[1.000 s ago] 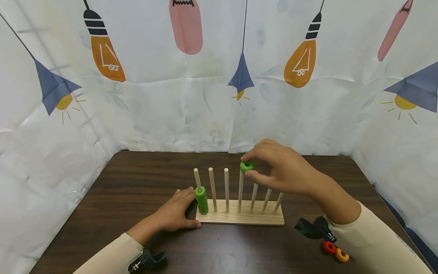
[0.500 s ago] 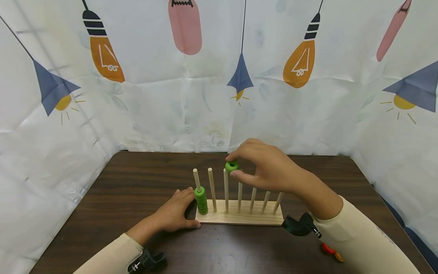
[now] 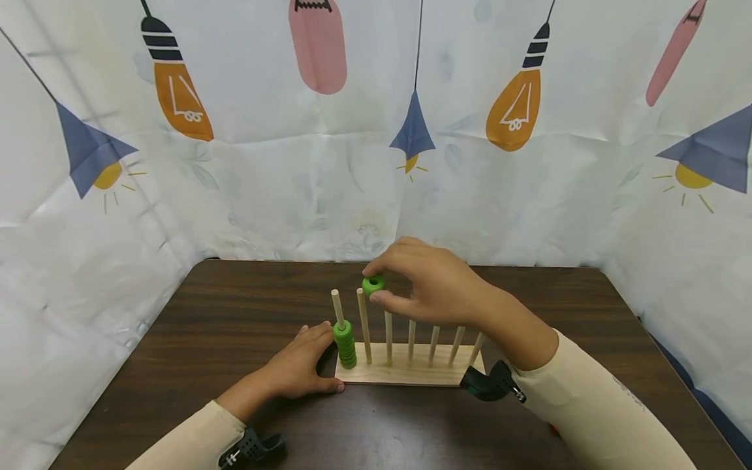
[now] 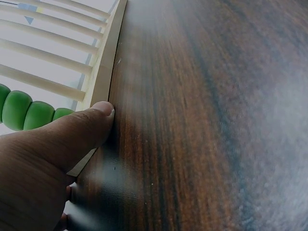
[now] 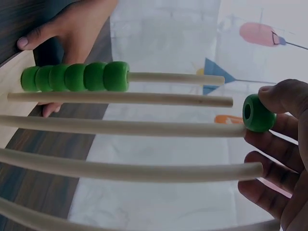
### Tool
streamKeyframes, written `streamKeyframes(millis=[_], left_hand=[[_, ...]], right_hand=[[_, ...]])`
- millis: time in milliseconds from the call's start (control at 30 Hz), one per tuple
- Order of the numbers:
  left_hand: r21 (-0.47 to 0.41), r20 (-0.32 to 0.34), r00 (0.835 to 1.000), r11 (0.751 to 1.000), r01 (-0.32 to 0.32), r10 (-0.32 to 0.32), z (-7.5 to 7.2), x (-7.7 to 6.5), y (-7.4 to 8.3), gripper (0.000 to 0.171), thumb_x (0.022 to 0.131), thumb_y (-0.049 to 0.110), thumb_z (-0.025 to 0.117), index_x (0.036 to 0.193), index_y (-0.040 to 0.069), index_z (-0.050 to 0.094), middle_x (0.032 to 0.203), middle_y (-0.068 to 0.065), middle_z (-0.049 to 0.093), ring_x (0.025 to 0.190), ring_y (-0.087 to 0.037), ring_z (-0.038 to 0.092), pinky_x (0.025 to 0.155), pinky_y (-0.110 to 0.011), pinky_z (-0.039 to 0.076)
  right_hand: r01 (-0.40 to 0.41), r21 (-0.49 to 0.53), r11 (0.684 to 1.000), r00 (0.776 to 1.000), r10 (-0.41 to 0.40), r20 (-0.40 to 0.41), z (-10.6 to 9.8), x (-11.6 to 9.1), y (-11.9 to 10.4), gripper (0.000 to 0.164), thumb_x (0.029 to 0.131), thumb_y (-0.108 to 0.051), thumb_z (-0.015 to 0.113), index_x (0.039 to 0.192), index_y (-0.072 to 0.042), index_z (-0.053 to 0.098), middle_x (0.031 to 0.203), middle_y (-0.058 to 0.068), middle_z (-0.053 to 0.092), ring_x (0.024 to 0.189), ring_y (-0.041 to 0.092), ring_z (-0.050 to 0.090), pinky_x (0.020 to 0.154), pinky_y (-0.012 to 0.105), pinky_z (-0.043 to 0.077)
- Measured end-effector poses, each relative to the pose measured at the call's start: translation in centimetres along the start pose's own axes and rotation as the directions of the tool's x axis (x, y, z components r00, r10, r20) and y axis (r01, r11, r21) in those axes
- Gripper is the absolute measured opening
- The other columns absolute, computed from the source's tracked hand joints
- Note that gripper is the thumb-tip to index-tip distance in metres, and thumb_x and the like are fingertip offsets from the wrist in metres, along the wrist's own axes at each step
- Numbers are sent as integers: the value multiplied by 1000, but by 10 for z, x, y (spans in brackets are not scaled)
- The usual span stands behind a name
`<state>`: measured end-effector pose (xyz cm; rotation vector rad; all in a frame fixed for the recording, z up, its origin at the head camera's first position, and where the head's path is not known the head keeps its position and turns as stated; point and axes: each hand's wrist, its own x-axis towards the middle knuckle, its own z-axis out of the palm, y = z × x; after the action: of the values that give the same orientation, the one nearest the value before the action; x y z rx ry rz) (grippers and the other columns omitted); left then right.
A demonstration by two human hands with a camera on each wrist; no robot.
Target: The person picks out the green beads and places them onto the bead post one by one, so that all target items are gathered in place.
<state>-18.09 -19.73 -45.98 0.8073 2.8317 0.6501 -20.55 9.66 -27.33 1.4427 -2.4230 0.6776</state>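
My right hand (image 3: 435, 281) pinches a green bead (image 3: 373, 284) between thumb and fingertips, at the height of the peg tops. In the head view this bead is just right of the second peg (image 3: 363, 323) from the left; the right wrist view shows its hole (image 5: 248, 112) facing the pegs. A stack of several green beads (image 3: 345, 344) sits on the leftmost peg, whose upper part is bare. My left hand (image 3: 299, 365) grips the left end of the wooden counting rack (image 3: 411, 374), thumb at the front edge and fingers round behind.
The rack's other pegs (image 5: 130, 166) stand bare in a row. A bit of a red bead (image 3: 553, 429) shows beside the right sleeve (image 3: 593, 398), which hides the rest. A printed curtain (image 3: 282, 196) hangs behind the dark wooden table (image 3: 235, 307).
My right hand has carried the green bead leftward past the middle pegs. Its sleeve now covers most of the loose red and orange beads. My left hand has stayed at the rack's end.
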Motion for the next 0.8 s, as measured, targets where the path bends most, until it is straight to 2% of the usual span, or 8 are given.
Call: streamKeyframes(millis=[300,433,800], left_hand=[[-15,7,1000,1000,0,1,-2,-1,2,88,80,52,85,148,8,50,156,-23,40,148,-42,31,118,-67,19],[-18,13,1000,1000,4,-3,-2,-2,1,88,81,52,85,149,9,50,157,-23,39,148,-42,30,118,-67,19],[-24,19,1000,1000,-4,4,-1,-1,-1,88,81,55,83,149,11,49,157,-19,40,149,-40,29,117,-68,18]], right_hand=[[30,13,999,1000,-30,-3,8,15,-6,26,96,-26,73,120,-16,72,112,-10,68,104,8,58,78,26,51],[31,10,999,999,-32,21,11,22,-9,28,97,-28,73,122,-16,71,114,-9,68,107,9,58,80,26,52],[-4,23,1000,997,2,78,22,36,-16,26,98,-29,71,122,-18,70,114,-11,68,109,9,57,79,25,51]])
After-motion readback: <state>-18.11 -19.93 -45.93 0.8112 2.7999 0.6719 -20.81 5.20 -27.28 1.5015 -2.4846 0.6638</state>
